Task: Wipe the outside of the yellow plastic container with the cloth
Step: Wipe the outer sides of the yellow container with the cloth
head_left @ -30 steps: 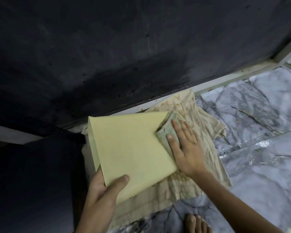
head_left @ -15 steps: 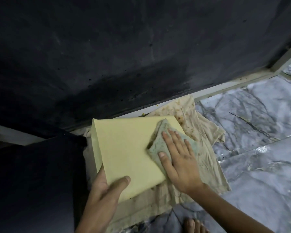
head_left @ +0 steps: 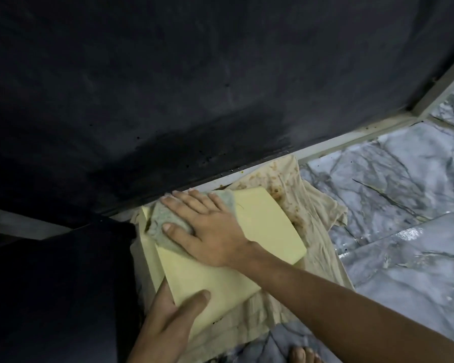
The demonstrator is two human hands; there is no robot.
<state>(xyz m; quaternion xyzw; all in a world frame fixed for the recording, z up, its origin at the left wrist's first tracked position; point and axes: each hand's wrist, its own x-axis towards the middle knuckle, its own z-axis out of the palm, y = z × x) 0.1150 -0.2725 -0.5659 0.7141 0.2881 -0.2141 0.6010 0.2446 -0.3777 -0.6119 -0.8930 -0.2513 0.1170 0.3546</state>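
Observation:
The yellow plastic container point(head_left: 268, 231) lies upside down on a stained beige rag, its flat pale-yellow bottom facing up. My right hand point(head_left: 207, 226) presses a grey-green cloth point(head_left: 165, 226) flat onto the container's far left corner, fingers spread and pointing left. My left hand point(head_left: 168, 323) grips the container's near left corner, thumb on top and fingers hidden under the edge.
The beige rag point(head_left: 312, 205) spreads on a grey marble floor point(head_left: 391, 218). A dark wall point(head_left: 194, 87) with a pale skirting strip rises just behind. A dark mass point(head_left: 50, 297) fills the left side. Toes of a bare foot point(head_left: 303, 356) show at the bottom edge.
My right hand has slid the cloth from the container's right edge across its top to the far left corner. My left hand has kept its grip.

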